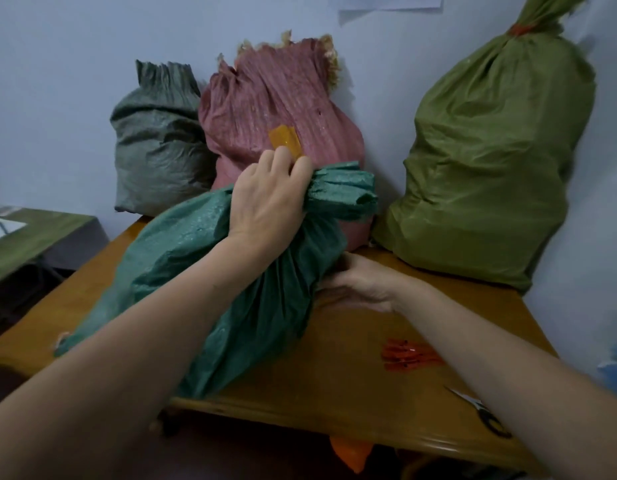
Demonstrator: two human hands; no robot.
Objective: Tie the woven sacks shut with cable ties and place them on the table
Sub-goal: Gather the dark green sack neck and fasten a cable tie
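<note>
teal sack (231, 289) lies tilted on wooden table (334, 393), long axis near-left to far-right, gathered neck pointing far-right at pink sack (283, 109) | left hand (269, 199) curled tight round neck, forearm over sack | right hand (359, 282) against sack's right side, fingertips hidden, grip unclear | red cable ties (411, 356) lie nearby

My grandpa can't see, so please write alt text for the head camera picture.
A left hand grips the bunched neck of a teal sack lying on a table; the right hand rests against its side. Three more sacks stand behind, orange cable ties nearby.
</note>
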